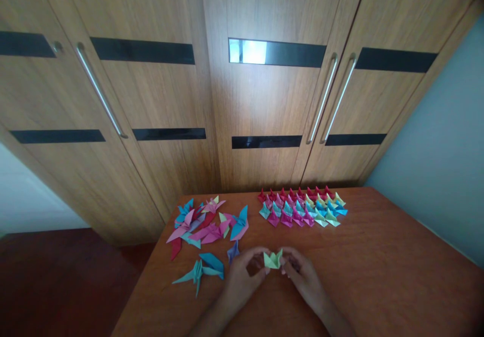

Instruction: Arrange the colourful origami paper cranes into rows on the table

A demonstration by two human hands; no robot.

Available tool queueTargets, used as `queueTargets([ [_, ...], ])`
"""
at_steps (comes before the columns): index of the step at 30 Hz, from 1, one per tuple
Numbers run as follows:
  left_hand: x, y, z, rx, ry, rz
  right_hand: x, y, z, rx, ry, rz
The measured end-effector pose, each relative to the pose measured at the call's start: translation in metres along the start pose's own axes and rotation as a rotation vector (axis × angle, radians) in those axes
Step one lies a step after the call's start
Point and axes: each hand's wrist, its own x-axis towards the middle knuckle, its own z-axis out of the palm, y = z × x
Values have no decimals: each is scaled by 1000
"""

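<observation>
The left hand (241, 277) and right hand (305, 278) pinched a small pale-green pointed folded-paper piece (273, 261) above the reddish-brown wooden bench (378, 276); it seemed light, crushable, best held by its side edges.

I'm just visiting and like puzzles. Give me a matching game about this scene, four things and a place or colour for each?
1. Light green folded paper
2. Small purple folded paper
3. Rows of folded papers
4. Wardrobe

A. Next to the left hand
B. Wood-coloured
C. Between left and right hand
D. Near the table's far edge

Pairs: 1-C, 2-A, 3-D, 4-B
</observation>
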Motion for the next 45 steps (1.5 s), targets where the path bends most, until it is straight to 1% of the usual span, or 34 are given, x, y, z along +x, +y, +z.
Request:
queueTargets([
  [3,0,0,-1,34,-17,14,-1,-2,-1,-54,-24,-1],
  [6,0,-4,1,42,3,14,-1,1,-3,-83,-11,13],
  [8,0,-7,3,27,16,4,-1,5,-8,-104,26,19],
  [10,0,-10,4,27,5,-14,1,11,-19,-127,111,24],
  [13,-1,-13,6,75,-28,-39,3,18,-50,-143,315,34],
  [16,-2,-14,6,122,-48,-39,6,26,-97,-194,524,66],
  [18,-1,-14,6,143,-53,-30,7,34,-131,-311,698,114],
  [20,-1,-15,6,157,-53,-25,9,45,-163,-476,789,187],
  [21,-1,-15,6,160,-55,-25,10,52,-177,-560,799,232],
  [23,-1,-15,7,162,-61,-28,13,64,-199,-707,756,296],
  [25,-1,-14,7,162,-61,-26,18,75,-211,-822,694,363],
  [28,-1,-12,6,167,-65,-18,27,82,-217,-953,610,466],
  [32,-1,-10,5,175,-72,-25,40,80,-216,-1054,516,566],
  [35,0,-10,5,184,-81,-27,45,79,-216,-1086,481,560],
  [41,-1,-6,4,190,-98,-4,49,87,-220,-1062,478,481],
  [45,-1,-4,4,189,-96,-12,47,90,-220,-1054,527,422],
])
